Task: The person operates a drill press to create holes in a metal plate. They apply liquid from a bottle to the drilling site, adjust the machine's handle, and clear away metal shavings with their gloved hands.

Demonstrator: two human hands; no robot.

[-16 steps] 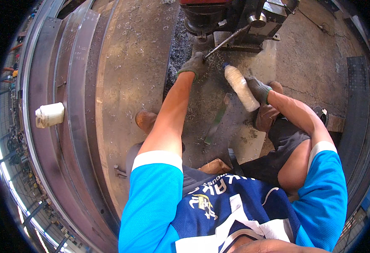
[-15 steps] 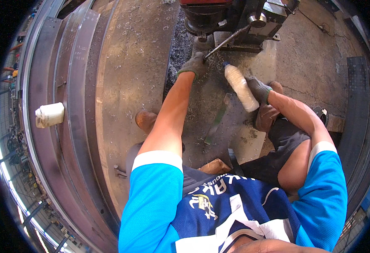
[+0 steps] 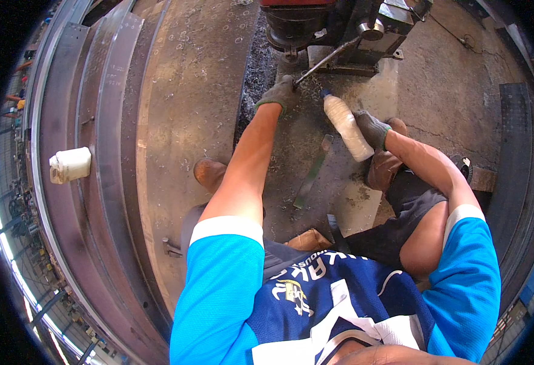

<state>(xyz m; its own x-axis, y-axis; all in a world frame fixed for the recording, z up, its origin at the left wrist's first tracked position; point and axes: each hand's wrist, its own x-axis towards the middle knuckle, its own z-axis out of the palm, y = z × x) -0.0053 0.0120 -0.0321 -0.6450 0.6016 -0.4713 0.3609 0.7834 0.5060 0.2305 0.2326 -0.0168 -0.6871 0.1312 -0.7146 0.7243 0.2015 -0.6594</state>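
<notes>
My left hand (image 3: 280,92), in a grey work glove, is closed round the end of a metal lever (image 3: 327,61). That lever runs up to the round hub of a dark drilling machine (image 3: 288,30) with a red top part. My right hand (image 3: 372,129), gloved too, grips a clear plastic bottle (image 3: 342,121) from its right side. The bottle is tilted, its blue cap toward the machine, and whitish liquid fills much of it. Below the machine, the drill tip cannot be made out.
Metal shavings (image 3: 258,67) lie along a plate edge beside the machine. Long steel beams (image 3: 112,121) run down the left, with a whitish jug (image 3: 70,165) on them. More dark steel (image 3: 516,140) stands at right. A flat strip (image 3: 313,173) lies between my boots.
</notes>
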